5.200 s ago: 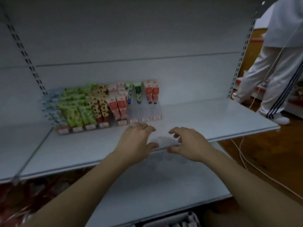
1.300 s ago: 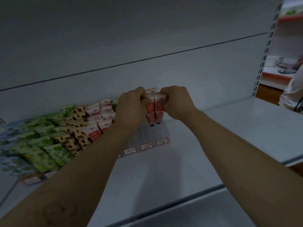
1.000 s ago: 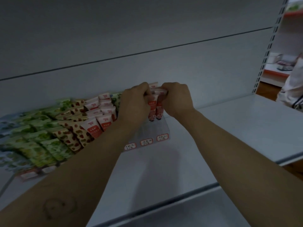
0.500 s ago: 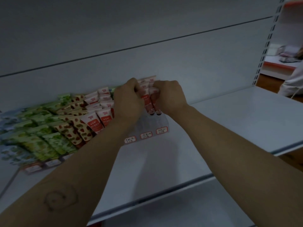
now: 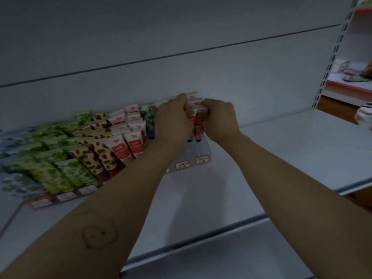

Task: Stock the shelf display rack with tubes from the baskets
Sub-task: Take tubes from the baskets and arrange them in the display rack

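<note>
Left grip [image 5: 173, 120] and right grip [image 5: 219, 117] are both clamping on the red tubes [image 5: 196, 126], standing at the back right of the display rack [image 5: 198, 153] on the shelf [image 5: 281, 150]. I'm judging it best to be easing them upright, caps down, without toppling the neighbouring rows.

One wide-angle camera, worn on the person's head, looks forward and somewhat down onto the white metal shelf board [image 5: 291, 154]. It faces the pale grey back panel [image 5: 181, 47], tilted so the panel's seam climbs rightward. It sits close. Both forearms fill the lower frame, and the left hand [image 5: 173, 121] and right hand [image 5: 219, 119] grip red-and-white plastic tubes [image 5: 196, 125] at mid-frame near the shelf's back edge. The white slotted upright [image 5: 332, 57] marks the right edge.
</note>
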Available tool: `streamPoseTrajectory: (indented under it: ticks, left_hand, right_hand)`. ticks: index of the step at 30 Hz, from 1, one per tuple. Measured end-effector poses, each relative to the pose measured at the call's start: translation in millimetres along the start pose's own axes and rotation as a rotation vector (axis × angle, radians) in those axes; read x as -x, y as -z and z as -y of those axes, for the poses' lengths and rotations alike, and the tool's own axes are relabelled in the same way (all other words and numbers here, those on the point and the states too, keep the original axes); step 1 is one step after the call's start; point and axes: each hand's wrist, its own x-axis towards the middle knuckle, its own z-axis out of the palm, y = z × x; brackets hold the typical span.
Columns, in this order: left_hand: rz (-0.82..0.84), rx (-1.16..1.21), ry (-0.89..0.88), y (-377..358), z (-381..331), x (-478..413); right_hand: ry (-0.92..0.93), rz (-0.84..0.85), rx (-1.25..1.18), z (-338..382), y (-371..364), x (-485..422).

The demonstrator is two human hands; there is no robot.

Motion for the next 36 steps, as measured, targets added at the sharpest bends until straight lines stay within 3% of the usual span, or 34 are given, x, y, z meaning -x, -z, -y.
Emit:
streamPoseTrajectory:
  ticks: [10,16,20,26,32,36]
  left_hand:
    - [0.075,-0.109,-0.03,6,2,1]
    - [0.176,-0.25,-0.034,14,0,2]
    - [0.283,-0.247,0.03,29,3,21]
    - [0.369,-0.371,0.002,70,-25,83]
    - [0.415,-0.193,-0.038,96,-53,158]
    - [0.456,-0.069,-0.056,86,-61,226]
  right_hand:
    - [-0.048,0.099,-0.06,2,12,5]
    - [-0.082,0.273,-0.053,1,28,15]
    - [-0.062,0.3,0.066,2,56,18]
    - [-0.01,0.537,0.239,18,93,69]
    - [0.006,0.663,0.336,46,118,143]
    - [-0.095,0.797,0.302,32,121,225]
